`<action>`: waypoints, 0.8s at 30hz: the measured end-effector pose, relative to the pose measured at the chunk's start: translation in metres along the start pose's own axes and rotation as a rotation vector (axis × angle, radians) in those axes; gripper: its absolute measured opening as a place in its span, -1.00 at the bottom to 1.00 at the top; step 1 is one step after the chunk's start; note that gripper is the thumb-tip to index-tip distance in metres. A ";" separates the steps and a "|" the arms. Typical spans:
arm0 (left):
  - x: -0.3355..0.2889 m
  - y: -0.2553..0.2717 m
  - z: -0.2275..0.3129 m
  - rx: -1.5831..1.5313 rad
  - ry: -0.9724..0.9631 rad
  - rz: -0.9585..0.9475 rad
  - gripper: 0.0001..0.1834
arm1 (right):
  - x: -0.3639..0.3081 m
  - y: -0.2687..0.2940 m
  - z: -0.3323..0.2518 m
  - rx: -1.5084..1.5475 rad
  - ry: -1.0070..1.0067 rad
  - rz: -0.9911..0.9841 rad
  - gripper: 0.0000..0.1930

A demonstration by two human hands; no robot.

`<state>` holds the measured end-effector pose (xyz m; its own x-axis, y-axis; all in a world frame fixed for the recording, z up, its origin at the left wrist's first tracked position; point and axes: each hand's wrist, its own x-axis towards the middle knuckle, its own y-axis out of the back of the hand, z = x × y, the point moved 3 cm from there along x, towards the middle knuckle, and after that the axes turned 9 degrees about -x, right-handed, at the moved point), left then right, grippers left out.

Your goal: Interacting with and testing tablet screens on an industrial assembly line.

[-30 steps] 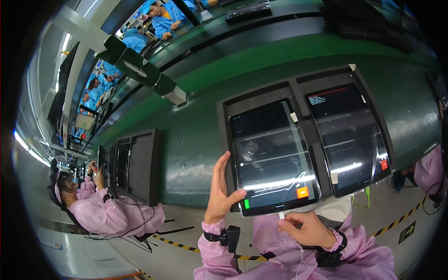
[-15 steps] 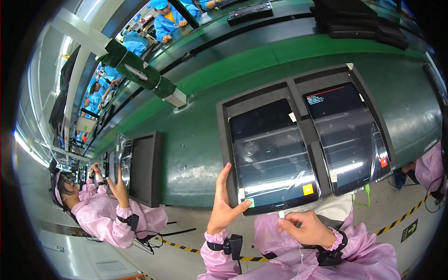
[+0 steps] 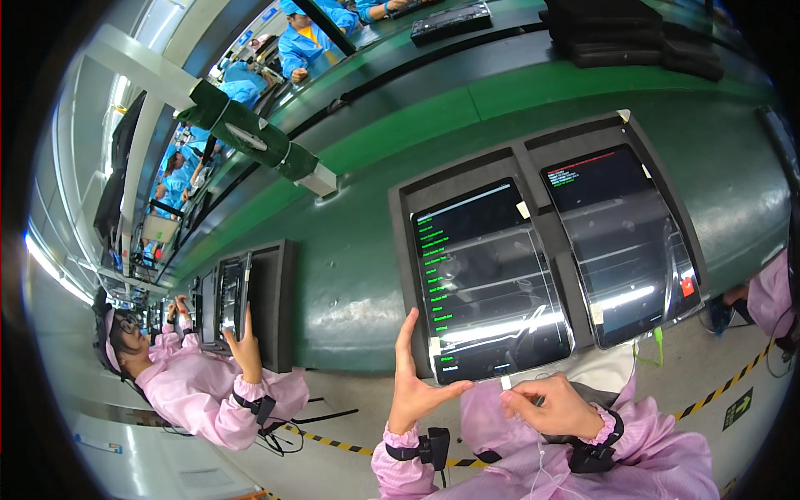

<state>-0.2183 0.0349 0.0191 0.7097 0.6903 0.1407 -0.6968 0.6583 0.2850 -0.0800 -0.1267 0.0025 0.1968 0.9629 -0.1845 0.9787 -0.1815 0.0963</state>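
Before me a tablet [image 3: 492,283] in clear film lies in the left recess of a dark foam tray [image 3: 406,242]. Its screen shows a list of green text lines. My left hand [image 3: 417,387] frames the tablet's lower left corner, with the forefinger up along the tray's side and the thumb stretched along the bottom edge. At that bottom edge my right hand [image 3: 554,407] pinches the white plug [image 3: 506,383] of a thin white cable [image 3: 542,457]. A second tablet [image 3: 621,242], mostly dark with a little text and a red sticker, fills the right recess.
The tray rests on a green bench [image 3: 333,283] and reaches its near edge. A green-wrapped post [image 3: 250,137] rises at the left. A co-worker in pink [image 3: 200,383] handles a device at another tray [image 3: 279,308]. Black foam pieces [image 3: 608,33] are stacked on the far line.
The left tablet's screen went from dark with green and yellow squares to a text list. My left thumb moved off the screen to its bottom edge. The co-worker's hand lowered onto their device.
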 end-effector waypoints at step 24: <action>0.035 -0.096 0.089 0.274 -0.425 -0.086 -0.14 | -0.109 0.113 0.016 -0.327 0.035 1.314 -0.76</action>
<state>-0.1172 -0.0308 0.0813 0.7825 0.4168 0.4626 -0.6217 0.5646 0.5428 0.0105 -0.2551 0.0178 0.9615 0.1212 0.2468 0.0104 -0.9130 0.4079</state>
